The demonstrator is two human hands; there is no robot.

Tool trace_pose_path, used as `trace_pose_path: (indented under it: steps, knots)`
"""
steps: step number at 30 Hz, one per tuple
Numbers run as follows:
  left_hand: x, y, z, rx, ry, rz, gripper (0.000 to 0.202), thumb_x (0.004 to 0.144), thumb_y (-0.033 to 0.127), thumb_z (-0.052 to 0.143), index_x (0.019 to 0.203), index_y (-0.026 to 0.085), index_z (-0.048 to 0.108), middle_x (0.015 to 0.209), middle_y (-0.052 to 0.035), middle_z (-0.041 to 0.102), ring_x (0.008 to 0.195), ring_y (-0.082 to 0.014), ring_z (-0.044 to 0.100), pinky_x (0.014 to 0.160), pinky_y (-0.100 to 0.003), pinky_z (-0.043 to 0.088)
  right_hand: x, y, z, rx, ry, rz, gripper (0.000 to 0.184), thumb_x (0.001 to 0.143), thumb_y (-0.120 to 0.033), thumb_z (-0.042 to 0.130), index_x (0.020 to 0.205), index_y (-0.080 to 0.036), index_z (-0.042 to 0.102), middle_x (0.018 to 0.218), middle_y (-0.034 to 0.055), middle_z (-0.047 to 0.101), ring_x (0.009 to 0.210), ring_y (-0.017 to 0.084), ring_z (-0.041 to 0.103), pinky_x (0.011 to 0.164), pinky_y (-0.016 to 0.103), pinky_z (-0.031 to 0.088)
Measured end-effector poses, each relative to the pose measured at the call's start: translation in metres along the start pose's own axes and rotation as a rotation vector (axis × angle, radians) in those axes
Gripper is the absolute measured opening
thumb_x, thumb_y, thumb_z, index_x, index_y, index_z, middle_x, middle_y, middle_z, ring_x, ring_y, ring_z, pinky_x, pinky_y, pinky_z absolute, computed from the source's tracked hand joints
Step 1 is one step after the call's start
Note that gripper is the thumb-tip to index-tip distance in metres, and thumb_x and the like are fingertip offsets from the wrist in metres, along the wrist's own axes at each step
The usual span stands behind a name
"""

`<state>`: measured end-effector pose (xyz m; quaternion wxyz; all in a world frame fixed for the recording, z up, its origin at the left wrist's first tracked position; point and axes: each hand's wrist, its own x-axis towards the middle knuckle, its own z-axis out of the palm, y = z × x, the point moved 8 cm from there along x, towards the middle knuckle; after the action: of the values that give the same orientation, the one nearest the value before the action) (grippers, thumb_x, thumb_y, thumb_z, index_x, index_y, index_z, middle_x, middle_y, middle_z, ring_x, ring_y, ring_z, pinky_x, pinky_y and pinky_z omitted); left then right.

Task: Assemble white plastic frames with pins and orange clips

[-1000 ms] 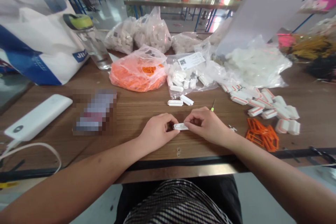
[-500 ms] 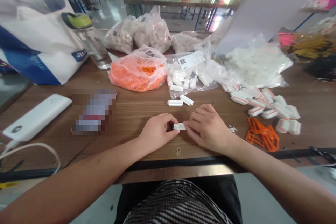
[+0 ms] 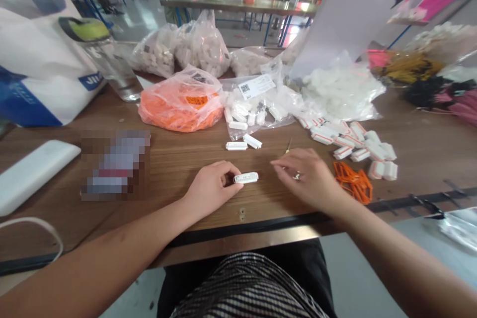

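My left hand (image 3: 214, 184) pinches one end of a small white plastic strip (image 3: 248, 177) between thumb and fingers. A row of small marks or slots runs along the strip's face. My right hand (image 3: 307, 179) is off to the right of the strip, slightly blurred, fingers apart and low over the table. Several tiny white bits (image 3: 297, 175) show between its fingers. Just beyond those fingers lies a thin pointed tool (image 3: 288, 147), partly hidden by the hand. Two similar white pieces, one level (image 3: 236, 146) and one slanted (image 3: 252, 141), rest behind the strip.
Orange frames (image 3: 352, 181) and a pile of white pieces with red edges (image 3: 350, 141) lie at right. Behind are an orange-filled bag (image 3: 181, 102), a labelled clear bag (image 3: 257, 87) and a bottle (image 3: 112, 64). A white power bank (image 3: 35, 174) sits left.
My right hand has let go of the white strip and moved away to the right, its fingers now spread. My left hand keeps hold of the strip. The view has turned slightly right.
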<state>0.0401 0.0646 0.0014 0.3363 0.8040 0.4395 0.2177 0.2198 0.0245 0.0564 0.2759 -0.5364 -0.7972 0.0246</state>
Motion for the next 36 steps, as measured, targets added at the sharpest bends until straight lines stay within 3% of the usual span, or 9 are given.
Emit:
trace_pose_path:
  steps: [4, 7, 12, 16, 18, 21, 25, 32, 36]
  knots:
    - [0.000, 0.001, 0.000, 0.009, 0.006, 0.000, 0.010, 0.075, 0.023, 0.069, 0.084, 0.021, 0.068, 0.065, 0.0046, 0.054, 0.056, -0.0105, 0.047, 0.058, -0.024, 0.038, -0.017, 0.075, -0.016, -0.054, -0.285, 0.375, 0.016, 0.077, -0.023, 0.059, 0.070, -0.021, 0.073, 0.071, 0.0037, 0.072, 0.067, 0.019, 0.063, 0.065, 0.033, 0.043]
    - [0.000, 0.001, 0.000, 0.015, 0.005, 0.008, 0.009, 0.076, 0.023, 0.069, 0.084, 0.021, 0.067, 0.066, 0.0045, 0.055, 0.056, -0.0105, 0.047, 0.058, -0.024, 0.038, -0.032, 0.103, -0.020, -0.105, -0.451, 0.554, 0.018, 0.077, -0.027, 0.059, 0.071, -0.019, 0.074, 0.072, 0.0059, 0.073, 0.068, 0.021, 0.065, 0.063, 0.032, 0.044]
    - [0.000, 0.001, 0.000, 0.019, 0.006, 0.014, 0.010, 0.075, 0.023, 0.069, 0.084, 0.021, 0.067, 0.067, 0.0045, 0.055, 0.056, -0.0103, 0.047, 0.058, -0.024, 0.037, -0.033, 0.099, -0.008, -0.211, -0.540, 0.494, 0.018, 0.076, -0.027, 0.058, 0.069, -0.020, 0.072, 0.070, 0.0058, 0.072, 0.067, 0.020, 0.063, 0.063, 0.032, 0.041]
    - [0.000, 0.001, -0.001, 0.024, 0.007, -0.005, 0.010, 0.075, 0.023, 0.069, 0.084, 0.021, 0.067, 0.068, 0.0043, 0.056, 0.056, -0.0107, 0.047, 0.058, -0.024, 0.037, -0.024, 0.077, -0.001, -0.349, -0.546, 0.147, 0.023, 0.076, -0.014, 0.049, 0.060, -0.019, 0.064, 0.069, 0.0052, 0.070, 0.070, 0.020, 0.061, 0.072, 0.035, 0.038]
    - [0.000, 0.000, -0.001, 0.020, 0.006, -0.005, 0.009, 0.075, 0.023, 0.069, 0.084, 0.022, 0.067, 0.068, 0.0043, 0.056, 0.056, -0.0106, 0.047, 0.057, -0.024, 0.037, -0.025, 0.072, -0.002, -0.333, -0.555, 0.052, 0.025, 0.079, -0.014, 0.047, 0.062, -0.020, 0.065, 0.074, 0.0047, 0.071, 0.076, 0.021, 0.062, 0.077, 0.036, 0.038]
    - [-0.001, 0.000, -0.001, 0.014, 0.008, 0.002, 0.009, 0.075, 0.023, 0.068, 0.084, 0.022, 0.067, 0.067, 0.0043, 0.055, 0.055, -0.0105, 0.046, 0.057, -0.024, 0.037, -0.027, 0.082, -0.010, -0.232, -0.525, 0.185, 0.025, 0.081, -0.022, 0.048, 0.074, -0.022, 0.072, 0.080, 0.0049, 0.074, 0.078, 0.021, 0.064, 0.075, 0.035, 0.041]
    - [0.000, 0.001, -0.001, 0.024, 0.007, 0.007, 0.010, 0.075, 0.023, 0.069, 0.085, 0.021, 0.067, 0.066, 0.0043, 0.054, 0.056, -0.0107, 0.046, 0.058, -0.025, 0.037, -0.035, 0.098, -0.016, -0.204, -0.513, 0.432, 0.026, 0.080, -0.032, 0.052, 0.072, -0.021, 0.074, 0.073, 0.0060, 0.074, 0.069, 0.022, 0.066, 0.063, 0.033, 0.043]
    - [0.000, 0.004, -0.002, 0.040, 0.002, 0.018, 0.009, 0.075, 0.023, 0.068, 0.084, 0.021, 0.067, 0.064, 0.0046, 0.052, 0.056, -0.0111, 0.047, 0.059, -0.025, 0.038, -0.041, 0.100, -0.011, -0.161, -0.396, 0.433, 0.022, 0.077, -0.033, 0.057, 0.067, -0.023, 0.074, 0.066, 0.0034, 0.074, 0.061, 0.020, 0.065, 0.055, 0.030, 0.044]
    - [0.000, 0.005, -0.002, 0.031, 0.006, 0.030, 0.009, 0.076, 0.024, 0.068, 0.084, 0.020, 0.066, 0.066, 0.0043, 0.053, 0.056, -0.0108, 0.047, 0.059, -0.025, 0.038, -0.052, 0.114, -0.008, -0.088, -0.369, 0.602, 0.017, 0.074, -0.033, 0.061, 0.065, -0.023, 0.072, 0.054, 0.0006, 0.067, 0.051, 0.017, 0.061, 0.048, 0.028, 0.043]
